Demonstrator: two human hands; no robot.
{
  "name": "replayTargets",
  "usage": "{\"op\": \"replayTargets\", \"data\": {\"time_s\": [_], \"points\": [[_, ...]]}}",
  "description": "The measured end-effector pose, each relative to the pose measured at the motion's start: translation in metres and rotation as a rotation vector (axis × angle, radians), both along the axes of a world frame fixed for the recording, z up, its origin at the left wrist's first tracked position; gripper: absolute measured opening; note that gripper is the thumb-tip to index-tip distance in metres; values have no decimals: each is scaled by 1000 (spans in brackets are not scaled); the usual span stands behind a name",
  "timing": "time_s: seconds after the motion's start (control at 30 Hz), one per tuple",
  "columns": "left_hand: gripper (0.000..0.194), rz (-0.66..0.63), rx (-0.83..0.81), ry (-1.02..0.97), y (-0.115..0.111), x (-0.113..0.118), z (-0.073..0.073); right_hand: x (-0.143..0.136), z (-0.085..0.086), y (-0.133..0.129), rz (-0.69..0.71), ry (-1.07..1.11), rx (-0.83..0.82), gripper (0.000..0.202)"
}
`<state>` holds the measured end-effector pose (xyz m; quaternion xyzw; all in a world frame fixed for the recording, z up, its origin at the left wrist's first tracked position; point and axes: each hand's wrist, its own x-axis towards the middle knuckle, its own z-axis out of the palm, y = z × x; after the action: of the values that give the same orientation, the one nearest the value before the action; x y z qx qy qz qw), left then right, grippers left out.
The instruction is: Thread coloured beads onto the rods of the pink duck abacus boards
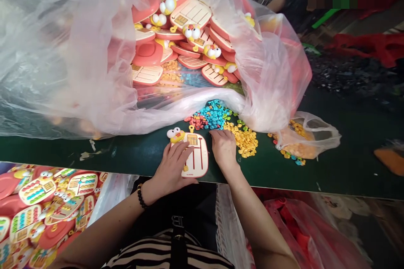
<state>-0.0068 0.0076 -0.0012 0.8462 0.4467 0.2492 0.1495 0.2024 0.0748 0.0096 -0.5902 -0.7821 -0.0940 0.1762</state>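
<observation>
A duck-faced toy board (196, 159) with a cream front, red rim and slots lies on the green table. My left hand (172, 166) holds it at its left side, fingers over the face and thumb along the lower edge. One yellow bead (185, 168) shows at the board's lower left. My right hand (224, 149) is at the near edge of the bead heaps, its fingers bent together; whatever is between the fingertips is hidden. Around it lie blue beads (215, 114), yellow beads (246, 139), red beads (196, 122) and a few green beads (242, 122).
Behind the beads, a large clear plastic bag (94, 50) holds many toy boards (191, 12). A small bag of beads (299, 145) sits to the right. Boards filled with coloured beads (38, 189) are piled at lower left. Another person (293, 6) is at upper right.
</observation>
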Motion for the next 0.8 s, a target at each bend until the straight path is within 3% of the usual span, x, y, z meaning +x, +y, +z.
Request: {"op": "replayTargets", "data": {"time_s": [0.13, 0.27, 0.5, 0.8], "points": [[81, -98, -41, 5, 1, -4, 2, -4, 3, -5, 41, 139, 37, 28], [72, -116, -61, -26, 1, -4, 3, -20, 4, -20, 89, 349, 72, 25], [74, -47, -26, -35, -1, 1, 2, -31, -7, -42, 180, 318, 8, 32], [72, 7, -21, -41, -2, 3, 0, -33, -3, -24, 133, 330, 15, 32]]}}
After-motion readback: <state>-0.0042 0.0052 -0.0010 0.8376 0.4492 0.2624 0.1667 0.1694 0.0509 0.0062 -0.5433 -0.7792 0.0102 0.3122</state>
